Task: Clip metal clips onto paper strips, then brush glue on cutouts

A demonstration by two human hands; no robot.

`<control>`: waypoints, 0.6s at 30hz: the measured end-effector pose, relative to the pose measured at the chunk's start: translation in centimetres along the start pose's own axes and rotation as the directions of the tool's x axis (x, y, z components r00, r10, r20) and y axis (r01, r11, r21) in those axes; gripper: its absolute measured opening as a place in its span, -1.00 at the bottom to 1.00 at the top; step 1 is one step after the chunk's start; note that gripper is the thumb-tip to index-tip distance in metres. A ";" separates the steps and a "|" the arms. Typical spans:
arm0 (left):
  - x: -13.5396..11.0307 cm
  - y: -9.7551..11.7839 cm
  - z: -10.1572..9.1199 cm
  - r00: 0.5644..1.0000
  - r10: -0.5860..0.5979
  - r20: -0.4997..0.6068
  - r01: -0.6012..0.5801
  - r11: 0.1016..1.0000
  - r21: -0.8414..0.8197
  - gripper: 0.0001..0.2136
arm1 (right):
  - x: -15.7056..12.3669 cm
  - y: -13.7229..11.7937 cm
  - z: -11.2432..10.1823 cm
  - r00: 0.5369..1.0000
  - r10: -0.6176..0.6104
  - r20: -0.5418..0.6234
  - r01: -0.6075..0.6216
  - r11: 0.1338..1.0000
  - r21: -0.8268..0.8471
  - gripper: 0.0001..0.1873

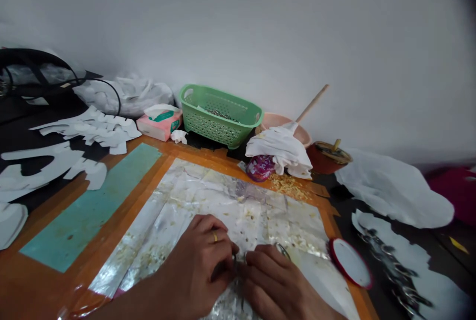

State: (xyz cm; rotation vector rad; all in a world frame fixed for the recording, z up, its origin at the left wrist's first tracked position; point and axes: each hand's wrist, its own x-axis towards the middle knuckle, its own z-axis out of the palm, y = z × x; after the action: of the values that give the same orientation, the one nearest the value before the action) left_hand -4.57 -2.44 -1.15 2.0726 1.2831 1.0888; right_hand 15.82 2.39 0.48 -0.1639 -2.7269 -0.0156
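My left hand [206,260], with a gold ring on one finger, is closed in a pinch low in the middle of the view. Beside it, almost touching, my right hand [269,280] has its fingers curled together. A small dark piece shows between the fingertips, too small and covered to name. Just past my right fingers a shiny metal loop [282,249] sticks out; whether it is held or lies on the sheet I cannot tell. Both hands are over a plastic-covered white sheet [208,201], wrinkled and spotted with yellowish residue.
A green basket [219,127] with metal pieces stands by the wall, next to a tissue box [159,124]. White cut pieces [92,129] lie left. A white cloth [280,146] rests on a purple can [260,167]. Right are a red-rimmed lid [350,263] and metal parts [394,265].
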 end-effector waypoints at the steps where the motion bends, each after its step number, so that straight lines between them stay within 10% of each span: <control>1: 0.0 0.0 0.0 1.000 0.009 0.000 -0.009 1.000 0.001 -0.77 | -0.1 0.1 0.3 1.000 0.001 -0.009 -0.001 1.000 0.011 -0.64; 7: -0.2 0.1 -0.1 0.998 0.051 -0.025 -0.050 0.999 0.012 -0.78 | -1.0 0.6 1.7 0.993 0.100 -0.060 -0.086 0.977 0.196 -0.66; 18: -0.6 -0.1 -0.4 0.996 -0.007 0.087 0.005 1.000 0.017 -0.79 | 0.8 0.0 -2.2 0.896 0.285 0.341 -0.388 0.876 0.286 -0.78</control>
State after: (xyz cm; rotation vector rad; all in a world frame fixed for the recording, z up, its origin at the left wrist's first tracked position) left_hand -5.12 -2.92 -1.20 2.1034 1.2597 0.9766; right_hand 15.97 2.41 2.81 -0.5821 -2.8883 0.6379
